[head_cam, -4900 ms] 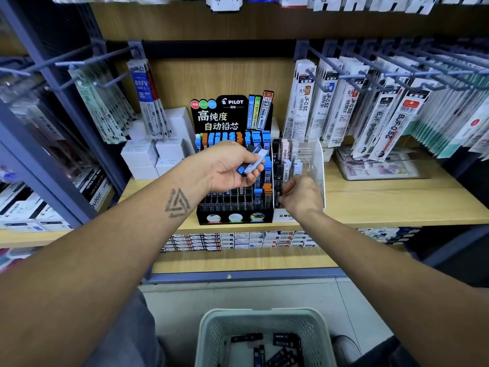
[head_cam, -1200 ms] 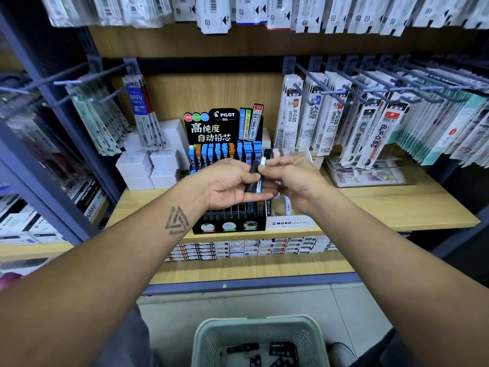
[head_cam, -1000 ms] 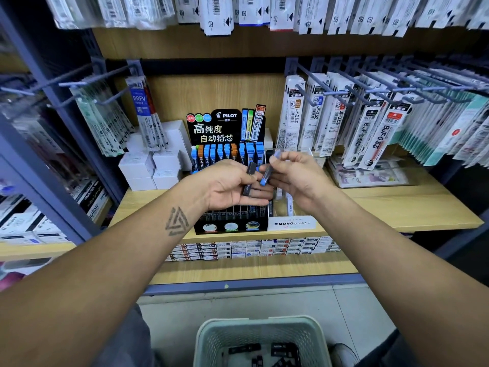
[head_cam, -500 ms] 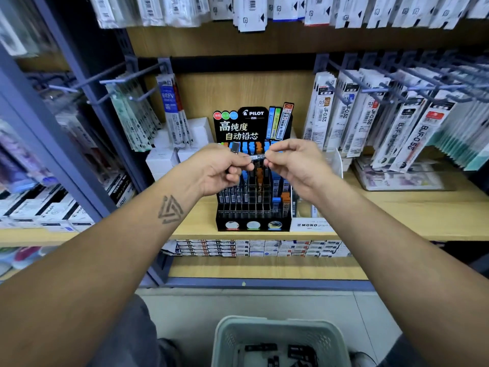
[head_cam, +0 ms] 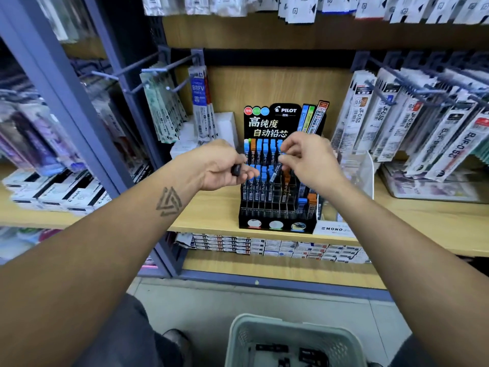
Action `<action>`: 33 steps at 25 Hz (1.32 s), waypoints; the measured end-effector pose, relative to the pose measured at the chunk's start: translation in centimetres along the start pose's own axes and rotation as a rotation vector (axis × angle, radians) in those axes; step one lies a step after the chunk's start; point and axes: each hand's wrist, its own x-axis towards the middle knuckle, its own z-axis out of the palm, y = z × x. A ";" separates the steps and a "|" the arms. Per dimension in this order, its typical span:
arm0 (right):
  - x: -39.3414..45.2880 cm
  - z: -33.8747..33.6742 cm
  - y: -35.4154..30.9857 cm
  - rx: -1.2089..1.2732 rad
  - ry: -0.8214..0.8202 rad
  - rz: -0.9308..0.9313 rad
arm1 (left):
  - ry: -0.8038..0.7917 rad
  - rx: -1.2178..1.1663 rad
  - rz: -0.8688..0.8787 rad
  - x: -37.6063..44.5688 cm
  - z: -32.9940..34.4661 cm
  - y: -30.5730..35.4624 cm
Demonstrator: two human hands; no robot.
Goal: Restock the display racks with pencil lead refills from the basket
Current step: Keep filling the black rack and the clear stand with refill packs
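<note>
1. Both hands are raised in front of the black rack on the wooden shelf, as the head view shows. The right hand pinches one slim lead refill between thumb and fingertips, its lower end tilted down toward the middle rows of the rack.
2. Curled fingers of the left hand grip a dark refill case, just left of the rack; whether it holds more than one I cannot tell.
3. Much of the rack is already stocked: blue and orange caps fill the back rows and the left columns. Several slots in the middle and toward the front right look empty, so I judge this rack partly filled, not finished.
4. Beside it on the right stands a clear holder with a white label at its base; how full it is I cannot make out.
5. Low in the view, on the floor, sits the pale basket, with a few dark refill packs lying inside. Stock remains to be carried up.
6. My judgement: the job is around midway. The refill in the right hand is not yet seated, the left hand's load waits its turn, and the basket still needs emptying.
</note>
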 end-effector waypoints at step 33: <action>-3.4 -8.9 5.0 0.868 0.005 0.394 | -0.305 -0.049 0.131 0.4 11.7 -0.9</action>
